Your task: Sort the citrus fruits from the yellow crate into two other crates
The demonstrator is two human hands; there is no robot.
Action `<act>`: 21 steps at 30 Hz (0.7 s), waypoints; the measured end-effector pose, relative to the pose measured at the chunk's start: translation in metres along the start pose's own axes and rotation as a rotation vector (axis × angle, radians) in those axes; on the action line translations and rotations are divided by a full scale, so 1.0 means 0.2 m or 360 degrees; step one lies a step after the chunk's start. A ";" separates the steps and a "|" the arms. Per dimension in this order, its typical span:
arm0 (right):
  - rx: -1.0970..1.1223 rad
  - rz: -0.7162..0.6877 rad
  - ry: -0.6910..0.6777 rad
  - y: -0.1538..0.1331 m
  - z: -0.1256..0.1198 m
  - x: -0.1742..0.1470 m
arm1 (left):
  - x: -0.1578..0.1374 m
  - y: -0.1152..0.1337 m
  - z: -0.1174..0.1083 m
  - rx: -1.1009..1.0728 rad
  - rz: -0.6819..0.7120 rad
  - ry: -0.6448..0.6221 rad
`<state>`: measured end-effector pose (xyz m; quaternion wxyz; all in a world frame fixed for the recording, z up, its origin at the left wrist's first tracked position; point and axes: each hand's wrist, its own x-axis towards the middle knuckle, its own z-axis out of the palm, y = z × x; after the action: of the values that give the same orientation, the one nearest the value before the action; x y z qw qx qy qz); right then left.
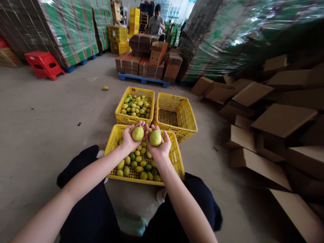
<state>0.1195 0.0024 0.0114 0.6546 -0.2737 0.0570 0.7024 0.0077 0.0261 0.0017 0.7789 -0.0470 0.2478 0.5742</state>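
- A yellow lemon (pixel 138 134) rests on the upturned left hand (pixel 129 140), and a greener lemon (pixel 155 138) on the upturned right hand (pixel 161 150); the two sit side by side, near each other but apart.
- Each fruit lies on top of the fingers, not pinched; both hands are spread, loosely cupped, thumbs outward, inner edges close together.
- Both lemons look nearly round from this angle, so I cannot tell their long axes surely.
- Each hand is nearest its own fruit; neither is reaching elsewhere.
- Below them is the front crate (pixel 178 158), with loose lemons (pixel 139 169) lying at mixed angles.
- Just beyond the fingertips stand the back left crate (pixel 133 119), also holding fruit, and the back right crate (pixel 186 118), nearer the right hand.
- Cardboard boxes (pixel 283 119) lie well off to the right.
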 end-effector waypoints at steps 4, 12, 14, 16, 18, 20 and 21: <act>-0.0011 -0.0007 -0.0003 0.00 -0.01 0.01 | -0.01 0.00 0.02 -0.0024 0.0003 0.0005; -0.0023 0.0014 -0.0021 -0.01 -0.02 0.01 | 0.00 0.03 0.02 -0.0079 0.0039 0.0001; -0.0081 0.0003 -0.0027 -0.01 -0.03 0.02 | 0.00 0.04 0.02 -0.0085 0.0023 -0.0002; -0.0276 -0.0001 -0.0022 0.00 -0.05 0.06 | 0.01 0.06 0.02 -0.0086 0.0000 0.0010; -0.0542 0.0034 0.0018 0.04 -0.10 0.10 | 0.02 0.10 0.02 -0.0107 0.0044 0.0026; -0.0754 0.0148 0.0084 0.10 -0.17 0.14 | 0.05 0.16 0.03 -0.0151 0.0154 0.0043; -0.0821 0.0249 0.0117 0.15 -0.21 0.14 | 0.06 0.19 0.04 -0.0161 0.0196 0.0062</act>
<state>0.1049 0.0056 -0.0451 0.5044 -0.4515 -0.0791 0.7318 -0.0232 0.0515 0.0115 0.7337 -0.0821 0.2360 0.6319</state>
